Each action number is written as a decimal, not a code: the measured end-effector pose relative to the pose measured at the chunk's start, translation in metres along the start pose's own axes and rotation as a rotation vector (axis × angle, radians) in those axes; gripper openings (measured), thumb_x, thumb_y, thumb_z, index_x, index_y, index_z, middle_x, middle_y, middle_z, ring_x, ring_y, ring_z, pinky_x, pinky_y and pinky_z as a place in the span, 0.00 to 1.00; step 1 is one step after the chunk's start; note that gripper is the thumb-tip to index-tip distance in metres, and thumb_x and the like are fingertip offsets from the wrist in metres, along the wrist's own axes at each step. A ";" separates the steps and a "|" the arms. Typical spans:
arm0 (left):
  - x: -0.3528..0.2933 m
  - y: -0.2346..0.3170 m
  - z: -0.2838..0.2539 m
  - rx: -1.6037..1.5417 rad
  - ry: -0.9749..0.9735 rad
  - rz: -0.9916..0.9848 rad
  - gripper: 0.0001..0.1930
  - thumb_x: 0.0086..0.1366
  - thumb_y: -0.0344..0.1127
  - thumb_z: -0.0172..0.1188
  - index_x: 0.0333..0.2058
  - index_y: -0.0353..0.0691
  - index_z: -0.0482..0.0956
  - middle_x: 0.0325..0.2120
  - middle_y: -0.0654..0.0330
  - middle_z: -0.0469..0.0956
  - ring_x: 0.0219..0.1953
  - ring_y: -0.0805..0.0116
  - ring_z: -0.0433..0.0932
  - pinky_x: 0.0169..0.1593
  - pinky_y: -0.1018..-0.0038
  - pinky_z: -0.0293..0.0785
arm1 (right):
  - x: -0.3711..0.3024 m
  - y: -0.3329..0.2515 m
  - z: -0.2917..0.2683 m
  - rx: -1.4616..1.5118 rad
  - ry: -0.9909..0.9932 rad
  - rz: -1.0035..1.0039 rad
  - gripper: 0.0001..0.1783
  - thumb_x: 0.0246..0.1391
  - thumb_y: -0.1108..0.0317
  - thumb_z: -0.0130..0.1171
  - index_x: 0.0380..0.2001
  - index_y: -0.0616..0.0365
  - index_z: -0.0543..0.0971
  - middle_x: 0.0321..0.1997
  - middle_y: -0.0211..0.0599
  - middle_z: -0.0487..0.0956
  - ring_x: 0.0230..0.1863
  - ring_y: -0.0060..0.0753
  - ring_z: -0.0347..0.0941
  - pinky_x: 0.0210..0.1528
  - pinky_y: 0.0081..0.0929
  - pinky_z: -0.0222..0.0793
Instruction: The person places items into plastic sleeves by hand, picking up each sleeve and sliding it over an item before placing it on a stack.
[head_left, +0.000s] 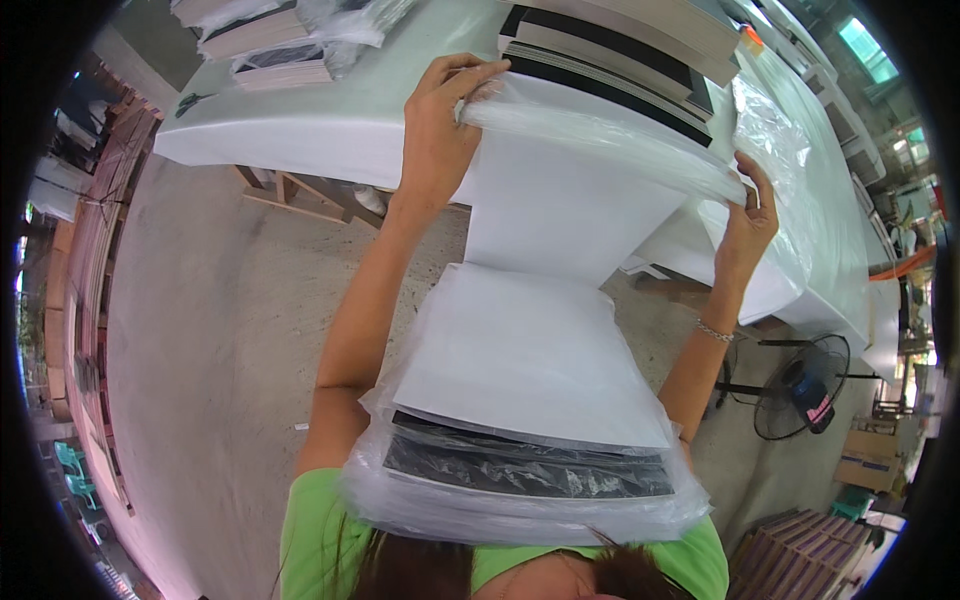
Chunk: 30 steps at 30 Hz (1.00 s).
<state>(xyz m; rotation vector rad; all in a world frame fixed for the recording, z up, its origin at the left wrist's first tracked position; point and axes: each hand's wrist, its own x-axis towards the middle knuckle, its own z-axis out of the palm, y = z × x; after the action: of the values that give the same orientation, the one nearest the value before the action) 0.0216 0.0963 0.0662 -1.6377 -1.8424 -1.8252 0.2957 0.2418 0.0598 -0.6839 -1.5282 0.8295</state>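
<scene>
My left hand (440, 140) has its fingers closed on one end of a gathered band of clear plastic film (610, 142). Its other end is in my right hand (750, 225), pinched between thumb and fingers, so the band stretches between both hands. Just beyond it, a stack of black and pale boards (610, 75) lies at the table's edge. White sheeting (560, 210) hangs below the band. Close to my body, a white-topped stack (530, 350) with dark layers has loose clear plastic around it; what supports it is hidden.
The white-covered table (300, 140) carries plastic-wrapped stacks (285, 60) at the far left, dark scissors (193, 102) near its left corner, and crumpled clear plastic (775, 140) on the right. A standing fan (803, 388) is on the floor at right, near cardboard boxes (868, 458).
</scene>
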 end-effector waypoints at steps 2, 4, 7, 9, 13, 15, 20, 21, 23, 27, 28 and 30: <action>-0.001 0.007 -0.010 -0.061 -0.054 -0.027 0.30 0.38 0.10 0.43 0.41 0.38 0.77 0.39 0.55 0.73 0.41 0.64 0.74 0.44 0.76 0.70 | -0.002 0.002 -0.009 0.009 -0.056 0.029 0.23 0.41 0.86 0.46 0.44 0.68 0.74 0.46 0.42 0.74 0.47 0.29 0.70 0.50 0.22 0.64; -0.004 0.004 -0.018 -0.158 -0.102 -0.062 0.29 0.39 0.11 0.43 0.41 0.38 0.78 0.37 0.57 0.74 0.40 0.68 0.73 0.44 0.78 0.70 | -0.002 0.006 -0.015 0.016 -0.072 0.064 0.23 0.39 0.85 0.45 0.43 0.69 0.74 0.46 0.42 0.74 0.46 0.29 0.70 0.49 0.21 0.64; -0.009 0.000 -0.029 -0.416 -0.148 -0.196 0.27 0.41 0.15 0.44 0.42 0.39 0.77 0.34 0.60 0.74 0.37 0.74 0.72 0.42 0.80 0.70 | -0.001 0.013 -0.021 0.180 -0.058 0.274 0.24 0.38 0.84 0.46 0.44 0.70 0.72 0.42 0.38 0.74 0.45 0.29 0.70 0.46 0.19 0.63; -0.010 0.014 -0.036 -0.600 -0.206 -0.361 0.25 0.43 0.23 0.49 0.45 0.40 0.74 0.32 0.62 0.69 0.34 0.74 0.70 0.40 0.79 0.70 | -0.007 0.007 -0.025 0.483 -0.039 0.403 0.28 0.44 0.80 0.51 0.53 0.68 0.63 0.44 0.39 0.72 0.36 0.25 0.69 0.42 0.22 0.65; -0.018 0.000 -0.025 -1.293 -0.245 -0.664 0.19 0.55 0.27 0.48 0.47 0.37 0.69 0.37 0.62 0.71 0.41 0.70 0.69 0.49 0.74 0.65 | -0.010 0.052 -0.064 0.927 -0.199 0.684 0.27 0.55 0.70 0.47 0.58 0.59 0.58 0.51 0.45 0.69 0.46 0.35 0.67 0.44 0.29 0.66; -0.030 -0.014 -0.021 -1.338 -0.259 -0.852 0.18 0.56 0.29 0.49 0.47 0.34 0.68 0.34 0.62 0.72 0.40 0.71 0.69 0.49 0.74 0.65 | -0.019 0.077 -0.080 1.172 -0.411 0.755 0.24 0.53 0.70 0.50 0.53 0.66 0.63 0.56 0.50 0.66 0.57 0.44 0.60 0.54 0.41 0.59; -0.098 -0.064 -0.014 -1.310 -0.316 -1.098 0.17 0.56 0.32 0.50 0.44 0.34 0.70 0.34 0.62 0.73 0.38 0.73 0.70 0.45 0.78 0.65 | -0.074 0.087 -0.058 0.962 -0.093 1.025 0.23 0.56 0.61 0.48 0.51 0.64 0.66 0.50 0.50 0.69 0.48 0.41 0.67 0.43 0.39 0.67; -0.110 -0.062 -0.019 -1.217 -0.337 -1.153 0.14 0.56 0.33 0.50 0.41 0.36 0.71 0.32 0.62 0.73 0.36 0.75 0.71 0.43 0.80 0.66 | -0.086 0.093 -0.055 0.890 -0.072 1.080 0.22 0.56 0.61 0.48 0.50 0.64 0.67 0.49 0.50 0.70 0.47 0.41 0.67 0.43 0.39 0.67; -0.130 -0.071 -0.018 -0.981 -0.355 -1.115 0.12 0.55 0.34 0.51 0.38 0.38 0.74 0.30 0.63 0.73 0.34 0.75 0.72 0.41 0.81 0.66 | -0.111 0.098 -0.052 0.770 -0.110 1.142 0.22 0.56 0.60 0.48 0.50 0.64 0.67 0.49 0.50 0.70 0.47 0.41 0.68 0.43 0.39 0.67; -0.193 -0.125 0.006 -0.466 -0.274 -0.960 0.15 0.50 0.36 0.55 0.37 0.39 0.77 0.29 0.63 0.76 0.34 0.73 0.73 0.39 0.77 0.67 | -0.156 0.123 -0.049 0.452 -0.295 1.183 0.22 0.56 0.59 0.48 0.48 0.63 0.69 0.48 0.49 0.71 0.46 0.41 0.68 0.42 0.39 0.67; -0.202 -0.130 0.011 -0.337 -0.262 -0.992 0.14 0.49 0.36 0.55 0.36 0.41 0.78 0.29 0.61 0.77 0.35 0.72 0.74 0.39 0.76 0.67 | -0.164 0.130 -0.047 0.337 -0.337 1.160 0.22 0.56 0.59 0.48 0.48 0.63 0.69 0.47 0.49 0.71 0.46 0.41 0.68 0.42 0.39 0.67; -0.224 -0.144 0.025 -0.181 -0.211 -1.033 0.13 0.49 0.37 0.55 0.35 0.44 0.79 0.29 0.59 0.78 0.36 0.71 0.74 0.40 0.75 0.68 | -0.179 0.138 -0.047 0.052 -0.378 1.032 0.21 0.55 0.58 0.49 0.47 0.63 0.70 0.47 0.49 0.71 0.45 0.41 0.69 0.42 0.39 0.67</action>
<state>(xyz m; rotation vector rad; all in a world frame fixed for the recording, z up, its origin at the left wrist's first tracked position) 0.0334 0.0215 -0.1905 -0.9484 -3.0609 -2.2101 0.3587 0.1806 -0.1537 -1.3679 -1.4217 1.8383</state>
